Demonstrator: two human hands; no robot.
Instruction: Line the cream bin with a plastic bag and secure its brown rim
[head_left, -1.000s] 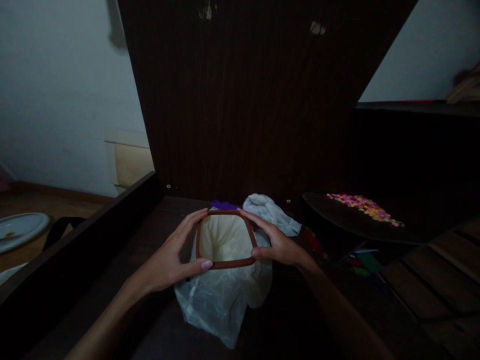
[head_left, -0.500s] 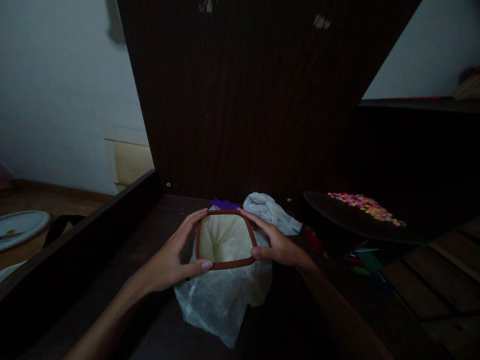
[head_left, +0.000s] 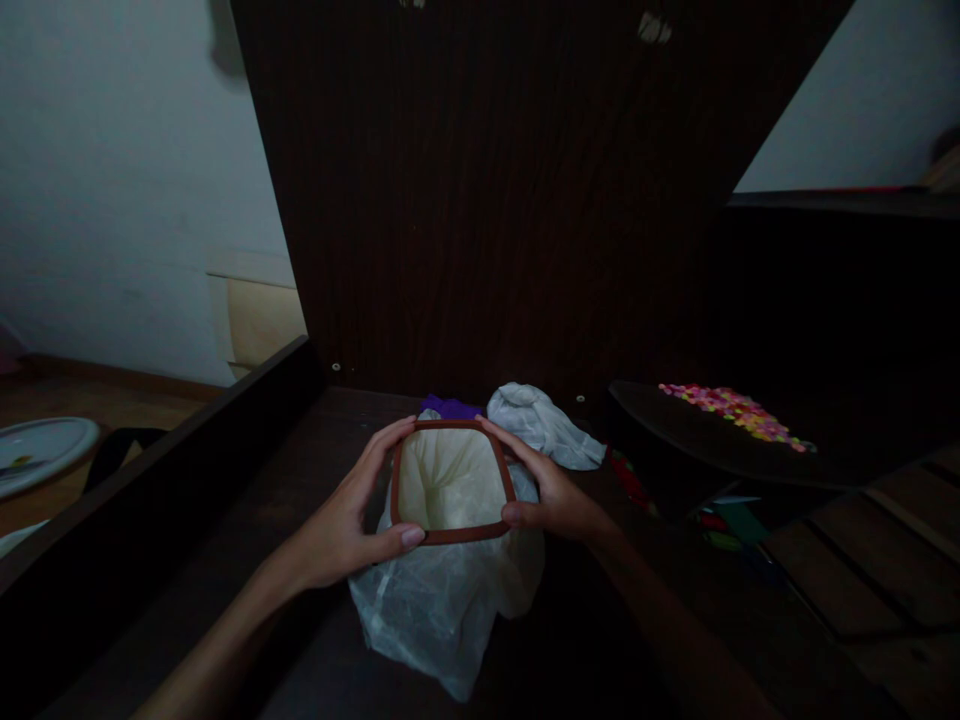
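L hand + R hand half-curled, gripping brown rim from L/R sides, thumbs near edge, fingers far; rim mid-scene above dark board, translucent bag lining it, hanging below; step prob. seating rim over bag; next needs even pressure, both sides

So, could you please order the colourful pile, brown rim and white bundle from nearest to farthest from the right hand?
1. Brown rim: touching the right hand.
2. White bundle: just beyond the hand.
3. Colourful pile: off to the right.
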